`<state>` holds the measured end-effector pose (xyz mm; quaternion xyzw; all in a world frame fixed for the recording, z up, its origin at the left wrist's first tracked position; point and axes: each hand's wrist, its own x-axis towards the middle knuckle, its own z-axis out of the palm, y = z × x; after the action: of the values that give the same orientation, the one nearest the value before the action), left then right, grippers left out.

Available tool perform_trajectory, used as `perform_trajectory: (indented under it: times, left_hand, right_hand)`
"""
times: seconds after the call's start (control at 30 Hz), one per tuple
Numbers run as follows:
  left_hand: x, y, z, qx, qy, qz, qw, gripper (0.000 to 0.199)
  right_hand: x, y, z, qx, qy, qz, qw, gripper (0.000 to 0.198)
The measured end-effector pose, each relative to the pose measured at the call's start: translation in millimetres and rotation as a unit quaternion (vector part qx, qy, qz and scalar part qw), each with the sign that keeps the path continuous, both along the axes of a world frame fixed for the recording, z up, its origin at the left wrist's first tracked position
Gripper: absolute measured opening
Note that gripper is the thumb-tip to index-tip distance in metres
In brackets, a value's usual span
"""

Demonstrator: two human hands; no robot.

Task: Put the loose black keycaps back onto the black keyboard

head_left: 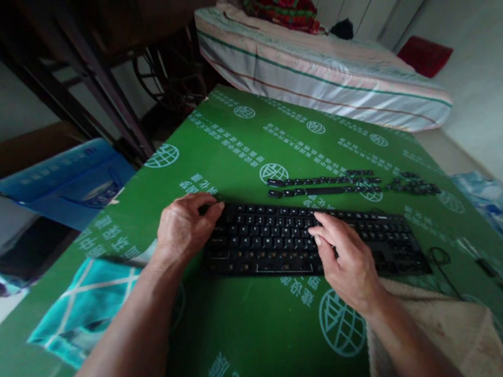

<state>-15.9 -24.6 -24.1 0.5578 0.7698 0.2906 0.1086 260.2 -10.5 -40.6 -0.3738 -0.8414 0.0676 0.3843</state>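
Left hand [186, 225] grips the keyboard [295, 242] at its left end. Right hand [347, 259] is over its keys [257, 228], its hold unclear.

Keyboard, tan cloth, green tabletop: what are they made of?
Keyboard: likely plastic, black, fairly matte; moulded-looking keys.
Tan cloth: fabric, dull and soft-looking, loosely creased; fibre unclear.
Green tabletop: possibly film-faced board, smooth with faint sheen and printed globes; core unclear.

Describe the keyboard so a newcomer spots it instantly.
Start at the green tabletop with globe prints. The black keyboard lies there, left hand at one end, right hand over its middle. Unlike the loose keys lined up beyond, it's one long board, with near-side keycaps missing.
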Motion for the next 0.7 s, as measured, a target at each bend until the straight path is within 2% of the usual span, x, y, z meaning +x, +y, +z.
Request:
perform_trajectory:
  times: [0.33, 0.53, 0.7]
  left_hand:
    - [-0.1, -0.5, -0.9, -0.002, -0.002, 0.007, 1.000, 0.037]
    - [0.6, -1.1, 0.2, -0.003, 0.004, 0.003, 1.000, 0.034]
    - [0.6, -0.7, -0.4, -0.007, 0.011, 0.006, 1.000, 0.031]
  right_hand:
    - [-6.2, 2.0, -2.3, 0.023, -0.064, 0.014, 0.998, 0.038]
    - [-0.9, -0.5, 4.7, 0.019, -0.007, 0.002, 1.000, 0.040]
    - [-2.9, -1.6, 4.9, 0.012, -0.033, 0.006, 0.999, 0.040]
